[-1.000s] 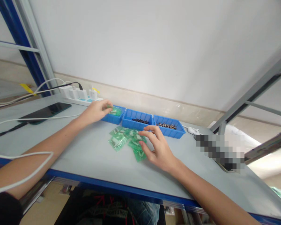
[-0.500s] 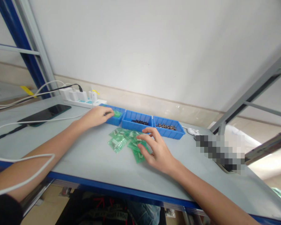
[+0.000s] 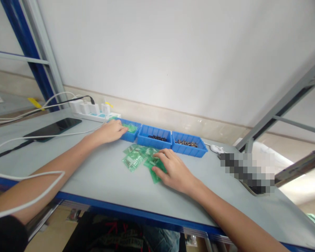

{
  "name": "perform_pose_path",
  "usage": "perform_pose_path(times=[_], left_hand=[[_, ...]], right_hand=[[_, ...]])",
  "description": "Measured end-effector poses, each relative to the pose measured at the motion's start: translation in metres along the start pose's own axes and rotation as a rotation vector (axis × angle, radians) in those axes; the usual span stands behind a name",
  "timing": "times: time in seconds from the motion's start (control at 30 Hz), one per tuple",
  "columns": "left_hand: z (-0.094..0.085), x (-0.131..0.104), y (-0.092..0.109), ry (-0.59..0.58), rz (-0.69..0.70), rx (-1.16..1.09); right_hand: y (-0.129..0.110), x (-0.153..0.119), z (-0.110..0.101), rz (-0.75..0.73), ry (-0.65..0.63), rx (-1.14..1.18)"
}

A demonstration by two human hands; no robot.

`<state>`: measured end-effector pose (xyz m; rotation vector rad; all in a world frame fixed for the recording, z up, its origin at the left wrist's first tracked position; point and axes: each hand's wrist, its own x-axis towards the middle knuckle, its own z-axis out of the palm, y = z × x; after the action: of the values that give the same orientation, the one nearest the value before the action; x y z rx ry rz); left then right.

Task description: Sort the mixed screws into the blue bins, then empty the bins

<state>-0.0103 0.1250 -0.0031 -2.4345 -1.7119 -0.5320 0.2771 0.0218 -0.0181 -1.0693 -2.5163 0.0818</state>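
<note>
My left hand point(image 3: 110, 131) is at the left blue bin point(image 3: 128, 135), its fingers bent together over the green packets point(image 3: 131, 128) inside; what its fingertips pinch, if anything, is hidden. Over the pile of green plastic packets point(image 3: 133, 160) on the table, my right hand point(image 3: 173, 169) has its thumb and fingers apart, touching or just above the pile's right side. The middle blue bin point(image 3: 153, 140) holds small dark parts point(image 3: 157, 138). Brass-coloured small parts point(image 3: 187, 143) lie in the right blue bin point(image 3: 190, 150).
On the left lie a dark phone point(image 3: 54, 128) and a white power strip point(image 3: 97, 115) with plugs and cables. A white cable point(image 3: 42, 136) crosses the table and another loops over my left forearm. A pixelated object point(image 3: 246, 175) lies at the right.
My left fingers have lowered and closed somewhat at the left bin. My right hand has come down slightly onto or near the packets, with its fingers less raised. The view has shifted a little.
</note>
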Motion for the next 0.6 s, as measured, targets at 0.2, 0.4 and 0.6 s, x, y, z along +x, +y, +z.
perform_pose_path(times=[0.2, 0.4, 0.6], left_hand=[[0.002, -0.004, 0.013, -0.107, -0.071, 0.048], [0.003, -0.007, 0.024, 0.131, -0.078, 0.023], [-0.011, -0.020, 0.055, 0.304, 0.159, -0.165]], right_hand=[[0.009, 0.002, 0.003, 0.079, -0.107, 0.056], [0.009, 0.005, 0.002, 0.151, -0.045, 0.118], [0.016, 0.008, 0.009, 0.206, 0.015, 0.095]])
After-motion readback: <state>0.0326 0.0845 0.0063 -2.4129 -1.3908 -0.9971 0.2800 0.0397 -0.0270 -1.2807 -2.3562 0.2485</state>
